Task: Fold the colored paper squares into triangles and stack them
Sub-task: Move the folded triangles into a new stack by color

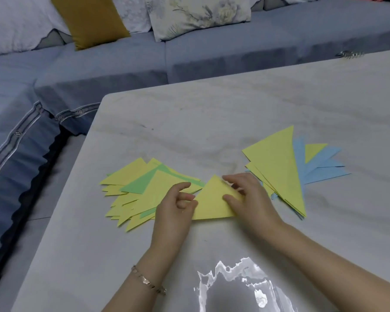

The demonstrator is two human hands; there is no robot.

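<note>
While the right hand (248, 194) holds the yellow triangle (212, 202) at its right corner, thumb on top and fingers curled over the edge, the left hand (176, 208) sits at the left edge, fingers loosely curled; whether that grip pinches or merely touches cannot be told. The triangle lies flat on the table (212, 109) between the grips. Left of the left grip: yellow-green pile (140, 188); right of the right grip: yellow-blue pile (279, 170). Step judged: crease being finished; next, lifting it squarely onto a pile.
</note>
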